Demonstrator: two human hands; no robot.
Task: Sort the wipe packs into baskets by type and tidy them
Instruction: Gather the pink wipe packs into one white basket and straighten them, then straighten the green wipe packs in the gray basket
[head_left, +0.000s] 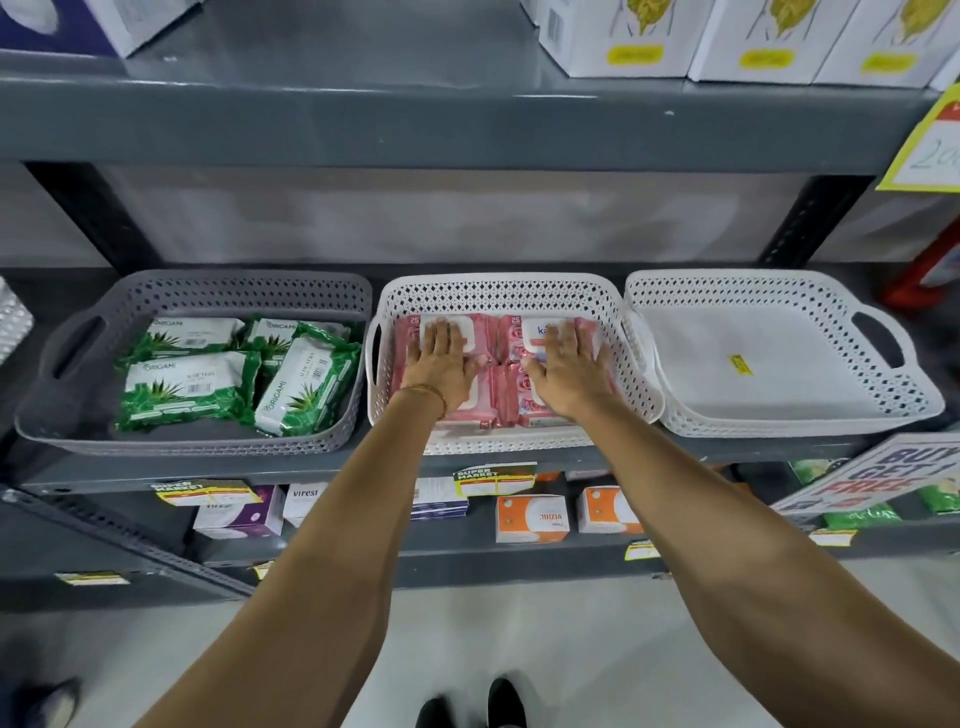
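Observation:
Three baskets stand side by side on a grey shelf. The grey basket (78, 410) on the left holds several green wipe packs (187, 389), some lying askew. The middle white basket (498, 291) holds several pink wipe packs (501, 400) laid flat. My left hand (441, 364) rests palm down on the left pink packs, fingers spread. My right hand (569, 364) lies flat on the right pink packs. Neither hand grips a pack. The right white basket (779, 353) holds nothing but a small yellow sticker.
A shelf board (467, 124) hangs low above the baskets, with white boxes (763, 41) on it. Below are small boxes (530, 517) and price tags (493, 478). A promo sign (878, 478) leans at the lower right. Someone's shoe shows at bottom left.

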